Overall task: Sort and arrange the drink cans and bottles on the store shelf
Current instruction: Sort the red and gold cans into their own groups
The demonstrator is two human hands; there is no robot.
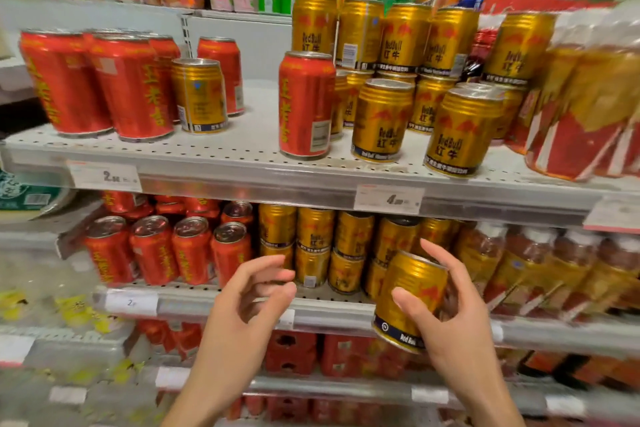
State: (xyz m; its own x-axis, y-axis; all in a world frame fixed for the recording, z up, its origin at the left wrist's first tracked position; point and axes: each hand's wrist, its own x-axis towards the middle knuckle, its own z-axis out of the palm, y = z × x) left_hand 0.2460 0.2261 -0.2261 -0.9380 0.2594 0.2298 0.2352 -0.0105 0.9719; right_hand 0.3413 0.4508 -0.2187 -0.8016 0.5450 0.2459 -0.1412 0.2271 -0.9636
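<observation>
My right hand (453, 319) grips a gold Red Bull can (412, 291), tilted, in front of the lower shelf. My left hand (252, 298) hovers beside it with curled, parted fingers and holds nothing. On the white upper shelf (242, 152) a group of red cans (104, 87) stands at the left with one gold can (200, 95) among them. A single red can (305, 104) stands among the gold Red Bull cans (408, 80), which are stacked two high at the right.
The lower shelf holds red cans (166, 253) at left, stacked gold cans (332, 253) in the middle and amber bottles (554, 270) at right. More bottles (595, 97) stand at the upper shelf's right end. Price tags line the shelf edges. Cartons fill the top shelf.
</observation>
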